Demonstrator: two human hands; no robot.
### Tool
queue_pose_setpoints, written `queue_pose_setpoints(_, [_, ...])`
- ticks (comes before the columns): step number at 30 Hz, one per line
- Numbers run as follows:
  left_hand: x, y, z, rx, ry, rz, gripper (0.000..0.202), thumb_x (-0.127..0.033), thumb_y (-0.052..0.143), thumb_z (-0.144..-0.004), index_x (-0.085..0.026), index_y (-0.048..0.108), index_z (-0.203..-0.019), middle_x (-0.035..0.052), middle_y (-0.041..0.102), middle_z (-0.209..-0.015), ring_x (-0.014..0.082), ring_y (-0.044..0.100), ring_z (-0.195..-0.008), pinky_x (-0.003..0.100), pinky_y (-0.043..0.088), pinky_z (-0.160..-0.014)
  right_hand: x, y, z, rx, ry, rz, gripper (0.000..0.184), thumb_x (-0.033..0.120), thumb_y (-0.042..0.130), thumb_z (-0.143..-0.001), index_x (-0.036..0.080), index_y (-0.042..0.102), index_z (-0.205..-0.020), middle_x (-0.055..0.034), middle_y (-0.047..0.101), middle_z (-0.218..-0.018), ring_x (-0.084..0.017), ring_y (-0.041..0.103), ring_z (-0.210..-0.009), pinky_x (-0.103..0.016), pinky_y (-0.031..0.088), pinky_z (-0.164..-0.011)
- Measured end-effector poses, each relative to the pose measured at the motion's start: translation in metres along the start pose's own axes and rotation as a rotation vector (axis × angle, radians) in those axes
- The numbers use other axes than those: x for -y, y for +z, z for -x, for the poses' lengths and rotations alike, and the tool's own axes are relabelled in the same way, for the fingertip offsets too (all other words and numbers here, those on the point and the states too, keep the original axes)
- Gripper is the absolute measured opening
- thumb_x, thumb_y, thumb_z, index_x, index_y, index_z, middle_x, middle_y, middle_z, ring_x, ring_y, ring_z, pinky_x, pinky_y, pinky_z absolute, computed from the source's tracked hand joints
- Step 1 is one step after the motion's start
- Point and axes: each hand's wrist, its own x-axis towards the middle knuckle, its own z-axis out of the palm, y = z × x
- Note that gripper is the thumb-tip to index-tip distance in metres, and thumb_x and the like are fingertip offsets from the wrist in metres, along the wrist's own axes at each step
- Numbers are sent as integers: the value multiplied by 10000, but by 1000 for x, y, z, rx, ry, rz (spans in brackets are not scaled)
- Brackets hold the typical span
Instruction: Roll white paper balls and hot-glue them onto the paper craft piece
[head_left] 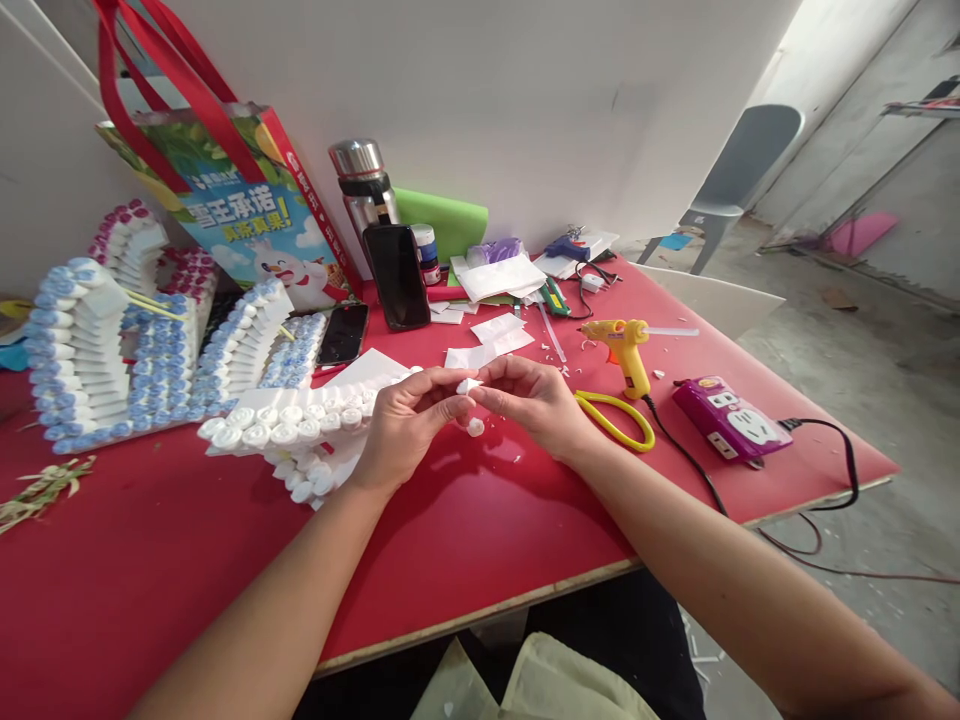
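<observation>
Over the red table (165, 560), my left hand (409, 420) and my right hand (536, 400) meet, both pinched on a small white folded paper piece (469, 385). A small white rolled bit (475, 427) hangs just below the fingers. Left of my left hand lies a white model part (292, 435) made of rows of rolled paper tubes. A yellow glue gun (626, 350) stands just right of my right hand, with yellow-handled scissors (615, 418) beside my right wrist.
A blue-and-white tube model (135, 350) stands at the left, a printed bag (225, 190) behind it. Two phones (396, 275), a steel flask (364, 185), paper scraps (487, 345), a purple power strip (727, 420) with cable, and a grey chair (739, 170) are around.
</observation>
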Motion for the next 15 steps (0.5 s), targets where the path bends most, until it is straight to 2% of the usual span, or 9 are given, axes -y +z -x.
queue_pose_setpoints(7, [1,3,-1,-35,-44,52,215,-277,767,-822,-186,771,-1017,40,730,-814,164,690,-682,342,581,-756,-10,0,-1,-71,-124,186,317,430,798,-794,179,661,-933,-31,695,-863,-158,660,-747,-302,533,-684])
queue_pose_setpoints(10, [0,4,-1,-12,-77,117,198,-263,748,-839,-177,762,-1017,43,725,-847,146,678,-678,317,574,-729,-11,-1,-1,-61,-92,142,350,457,806,-776,181,664,-936,-33,695,-867,-160,664,-740,-303,542,-681])
queue_pose_setpoints(15, [-1,4,-3,-18,-114,203,182,-256,741,-843,-169,761,-1002,22,682,-793,104,619,-630,254,561,-642,-3,1,0,-49,-14,48,365,429,843,-729,175,684,-939,-42,708,-894,-174,682,-772,-310,557,-700])
